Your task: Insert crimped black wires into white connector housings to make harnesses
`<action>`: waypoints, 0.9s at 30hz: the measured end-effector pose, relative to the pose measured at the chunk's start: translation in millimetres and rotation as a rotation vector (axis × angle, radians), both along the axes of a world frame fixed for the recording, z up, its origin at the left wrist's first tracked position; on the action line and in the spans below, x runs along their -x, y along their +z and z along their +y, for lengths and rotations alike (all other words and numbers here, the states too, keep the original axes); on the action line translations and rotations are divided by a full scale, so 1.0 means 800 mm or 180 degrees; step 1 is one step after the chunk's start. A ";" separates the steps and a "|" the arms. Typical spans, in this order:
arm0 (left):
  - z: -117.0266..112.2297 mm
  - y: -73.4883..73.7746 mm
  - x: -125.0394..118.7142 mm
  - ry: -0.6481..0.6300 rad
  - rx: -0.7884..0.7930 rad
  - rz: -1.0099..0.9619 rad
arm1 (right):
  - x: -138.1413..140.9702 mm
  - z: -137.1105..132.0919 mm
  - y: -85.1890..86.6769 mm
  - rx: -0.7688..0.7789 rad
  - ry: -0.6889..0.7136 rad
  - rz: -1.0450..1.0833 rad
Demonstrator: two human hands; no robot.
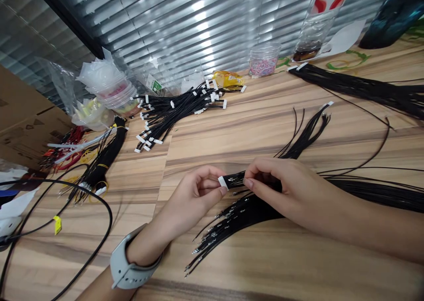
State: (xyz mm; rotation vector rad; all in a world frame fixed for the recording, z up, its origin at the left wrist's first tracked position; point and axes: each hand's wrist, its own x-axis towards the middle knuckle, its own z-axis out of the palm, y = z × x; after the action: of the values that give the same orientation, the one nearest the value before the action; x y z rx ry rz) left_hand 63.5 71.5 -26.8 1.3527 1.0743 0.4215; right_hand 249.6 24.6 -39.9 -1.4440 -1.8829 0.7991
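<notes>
Honestly, your left hand (195, 199) pinches a white connector (222, 182) while your right hand (276, 181) grips its black wires (237, 179) just above the loose wire pile (251, 212); a hard tug could snag strands or bend metal ends.

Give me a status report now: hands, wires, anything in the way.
Left hand pinching white connector. Right hand gripping black wires behind it. Loose wire bundle lying directly under both hands.
</notes>
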 end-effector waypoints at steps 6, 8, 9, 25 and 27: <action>-0.003 0.001 -0.001 -0.0162 -0.0152 -0.0012 | 0.001 -0.001 0.006 0.0076 0.0124 0.0224; -0.003 0.000 -0.001 -0.0155 -0.0169 -0.0020 | 0.002 0.000 0.008 0.0093 0.0138 0.0234; -0.004 0.000 -0.001 -0.0167 -0.0167 -0.0036 | 0.002 0.000 0.009 0.0108 0.0138 0.0239; -0.002 -0.009 0.003 -0.0271 -0.0264 -0.0088 | 0.000 0.003 0.004 -0.0115 0.0097 0.0183; -0.002 -0.009 0.004 -0.0294 -0.0268 -0.0115 | 0.000 0.002 0.001 -0.0257 0.0058 0.0050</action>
State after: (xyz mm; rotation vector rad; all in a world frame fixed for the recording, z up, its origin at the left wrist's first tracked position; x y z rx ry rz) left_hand 60.4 69.5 -34.1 1.4578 0.9694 0.4253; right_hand 249.7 26.5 -38.8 -1.3693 -1.8973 0.7322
